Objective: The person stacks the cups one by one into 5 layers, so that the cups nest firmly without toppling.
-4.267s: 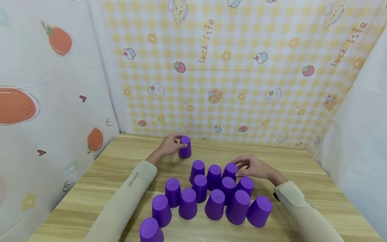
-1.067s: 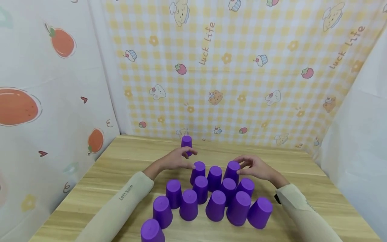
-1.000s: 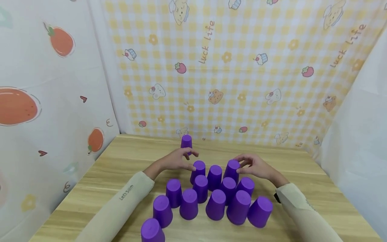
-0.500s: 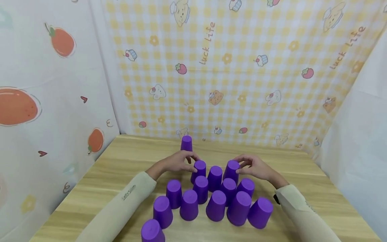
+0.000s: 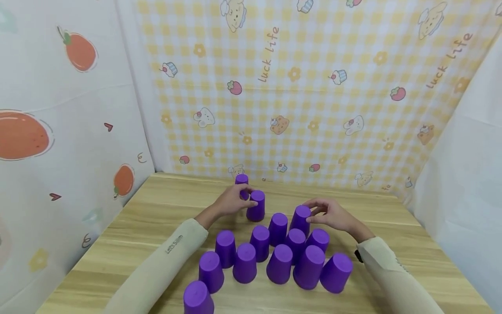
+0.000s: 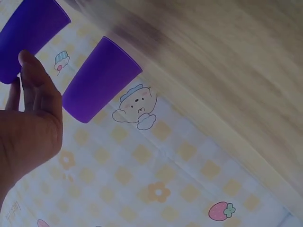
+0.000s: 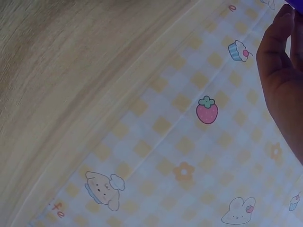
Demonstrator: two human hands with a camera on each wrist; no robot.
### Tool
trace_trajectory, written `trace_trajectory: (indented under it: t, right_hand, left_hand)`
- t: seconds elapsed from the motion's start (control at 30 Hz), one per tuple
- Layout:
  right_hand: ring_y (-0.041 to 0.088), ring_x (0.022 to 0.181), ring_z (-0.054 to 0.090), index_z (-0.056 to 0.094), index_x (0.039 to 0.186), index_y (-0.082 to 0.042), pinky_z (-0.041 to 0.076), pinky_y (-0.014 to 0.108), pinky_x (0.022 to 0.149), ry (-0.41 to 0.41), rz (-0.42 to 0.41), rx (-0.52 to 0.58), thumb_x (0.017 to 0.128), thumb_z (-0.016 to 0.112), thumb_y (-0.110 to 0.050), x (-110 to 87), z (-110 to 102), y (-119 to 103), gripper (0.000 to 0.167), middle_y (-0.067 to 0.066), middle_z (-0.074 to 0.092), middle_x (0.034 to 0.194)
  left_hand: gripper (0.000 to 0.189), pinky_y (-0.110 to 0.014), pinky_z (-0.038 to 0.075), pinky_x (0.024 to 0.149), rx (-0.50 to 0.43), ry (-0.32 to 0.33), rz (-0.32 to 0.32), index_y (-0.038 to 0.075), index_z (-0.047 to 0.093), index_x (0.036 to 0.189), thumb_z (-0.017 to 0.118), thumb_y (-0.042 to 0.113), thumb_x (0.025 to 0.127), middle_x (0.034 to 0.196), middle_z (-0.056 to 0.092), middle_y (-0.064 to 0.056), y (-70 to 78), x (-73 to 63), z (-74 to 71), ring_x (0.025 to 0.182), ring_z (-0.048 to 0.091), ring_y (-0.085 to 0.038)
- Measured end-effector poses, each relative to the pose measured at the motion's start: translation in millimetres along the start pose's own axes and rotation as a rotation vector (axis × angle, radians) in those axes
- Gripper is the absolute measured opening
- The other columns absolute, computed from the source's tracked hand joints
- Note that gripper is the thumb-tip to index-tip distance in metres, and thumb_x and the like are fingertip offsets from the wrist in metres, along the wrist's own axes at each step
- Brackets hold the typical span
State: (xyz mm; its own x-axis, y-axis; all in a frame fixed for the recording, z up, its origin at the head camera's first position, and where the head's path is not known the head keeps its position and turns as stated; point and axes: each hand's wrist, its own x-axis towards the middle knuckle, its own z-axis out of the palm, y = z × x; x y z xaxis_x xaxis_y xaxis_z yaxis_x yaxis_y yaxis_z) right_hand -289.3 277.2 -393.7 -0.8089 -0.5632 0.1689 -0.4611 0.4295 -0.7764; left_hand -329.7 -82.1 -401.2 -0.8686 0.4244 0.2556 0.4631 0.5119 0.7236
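Note:
My left hand (image 5: pixel 234 199) pinches an upside-down purple cup (image 5: pixel 256 211) between thumb and fingers, behind the other cups. In the left wrist view this held cup (image 6: pixel 26 42) is at upper left. Just behind it stands another purple cup (image 5: pixel 241 179), close to the back wall and partly covered by my fingers; the left wrist view shows this rear cup (image 6: pixel 102 80) whole. My right hand (image 5: pixel 331 216) grips a cup (image 5: pixel 301 218) at the right end of the back row, thumb in front and fingers behind. Only a sliver of that cup shows in the right wrist view.
Several more inverted purple cups (image 5: pixel 245 264) fan out in rows over the wooden table (image 5: pixel 392 244). One cup (image 5: pixel 336 273) ends the front right, another (image 5: pixel 198 298) the near left. A yellow checked cloth (image 5: pixel 313 104) hangs behind, a white printed one (image 5: pixel 74 131) at left.
My left hand let go of the rear cup, took hold of the back row's left cup and shifted it away toward the back wall. The right hand stays on its cup, nearly still.

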Motion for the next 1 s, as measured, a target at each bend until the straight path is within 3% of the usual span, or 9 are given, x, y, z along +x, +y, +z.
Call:
trace_trajectory:
  t: [0.13,0.27,0.57,0.8,1.0]
  right_hand:
    - [0.031,0.102,0.068,0.065,0.123,-0.006,0.056,0.034,0.082,0.001,0.021,0.001,0.088,0.077,-0.015,1.5,3,3,0.039,0.016,0.065,0.121]
    - [0.030,0.102,0.067,0.066,0.124,-0.008,0.055,0.034,0.082,0.018,0.038,-0.017,0.088,0.077,-0.017,4.0,2,2,0.039,0.014,0.065,0.121]
    - [0.029,0.101,0.068,0.065,0.124,-0.006,0.056,0.033,0.082,0.025,0.031,0.001,0.086,0.078,-0.015,14.4,4,-1,0.041,0.015,0.066,0.122]
    - [0.030,0.101,0.068,0.065,0.125,-0.005,0.055,0.033,0.084,0.024,0.038,0.010,0.086,0.078,-0.013,12.9,4,-2,0.041,0.016,0.065,0.121]
    - [0.033,0.101,0.068,0.065,0.124,-0.004,0.055,0.033,0.083,0.025,0.037,0.017,0.085,0.079,-0.013,13.7,5,-3,0.042,0.016,0.065,0.122]
  left_hand:
    - [0.048,-0.046,0.046,0.100,0.038,0.052,-0.062,0.010,0.067,0.121,0.081,0.034,0.082,0.118,0.068,-0.005,-2.4,2.3,1.4,0.114,0.061,-0.027]
    - [0.050,-0.047,0.045,0.101,0.047,0.099,-0.103,0.009,0.066,0.123,0.080,0.035,0.083,0.120,0.067,-0.007,-1.5,7.7,2.8,0.117,0.060,-0.027]
    - [0.050,-0.040,0.053,0.091,-0.019,0.145,-0.146,0.005,0.065,0.124,0.082,0.029,0.083,0.116,0.068,-0.010,-0.5,15.9,6.9,0.109,0.064,-0.027]
    - [0.043,-0.032,0.057,0.079,-0.040,0.121,-0.164,0.004,0.065,0.119,0.081,0.024,0.084,0.112,0.068,-0.011,-0.8,18.4,12.0,0.099,0.066,-0.024]
    - [0.042,-0.031,0.057,0.077,-0.055,0.131,-0.188,0.004,0.064,0.121,0.080,0.022,0.086,0.112,0.068,-0.012,0.1,20.7,13.9,0.094,0.067,-0.023]
